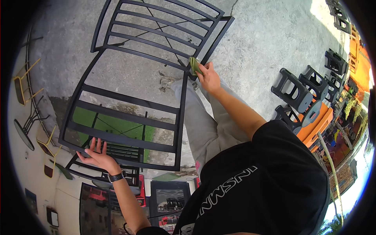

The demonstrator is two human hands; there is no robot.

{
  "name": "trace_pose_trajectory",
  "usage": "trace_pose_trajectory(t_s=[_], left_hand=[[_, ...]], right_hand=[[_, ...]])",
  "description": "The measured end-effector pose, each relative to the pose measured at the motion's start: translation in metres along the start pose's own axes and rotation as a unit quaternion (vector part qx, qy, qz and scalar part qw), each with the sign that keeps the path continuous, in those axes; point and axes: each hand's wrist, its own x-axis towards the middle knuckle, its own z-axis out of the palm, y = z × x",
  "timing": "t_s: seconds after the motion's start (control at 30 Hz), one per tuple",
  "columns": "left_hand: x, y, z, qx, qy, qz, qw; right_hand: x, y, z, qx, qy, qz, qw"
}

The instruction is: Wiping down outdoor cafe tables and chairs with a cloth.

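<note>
In front of me stands a black metal slatted chair frame (130,99), with its backrest toward the lower left and its slatted seat above. My right hand (210,80) pinches a folded green cloth (194,66) against the corner where seat and backrest meet. Over the backrest's lower rail, my left hand (101,160) has its fingers spread and wears a black wristwatch (117,176). It appears to touch the rail lightly, without gripping it. Thin crossed rods run beneath the seat slats.
Black plastic stools (290,89) stand at right around an orange table (318,126). Yellow-framed chairs (46,147) and a round-topped stool (23,133) line the left wall. Another black slatted frame shows beyond the backrest, near a green surface (83,117). Concrete floor (261,44) surrounds my feet.
</note>
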Motion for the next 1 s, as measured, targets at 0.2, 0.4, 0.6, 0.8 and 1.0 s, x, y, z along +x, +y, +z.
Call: trace_pose_trajectory(t_s=[0.2,0.4,0.6,0.8,1.0], left_hand=[[-0.007,0.006,0.003,0.039,0.011,-0.01,0.999],[-0.007,0.01,0.008,0.044,0.013,-0.01,0.999],[-0.003,0.002,0.001,0.037,0.019,-0.01,0.999],[-0.001,0.002,0.003,0.014,0.026,-0.004,1.0],[-0.005,0.002,0.003,0.012,0.024,0.001,1.0]], right_hand=[[0.034,0.015,-0.042,-0.047,-0.042,-0.047,0.997],[0.187,0.065,-0.124,-0.086,0.215,0.036,0.972],[0.231,-0.006,-0.121,-0.044,0.342,-0.082,0.935],[0.221,-0.012,-0.011,-0.192,0.089,-0.137,0.968],[0.229,-0.012,0.012,-0.192,0.133,-0.164,0.958]])
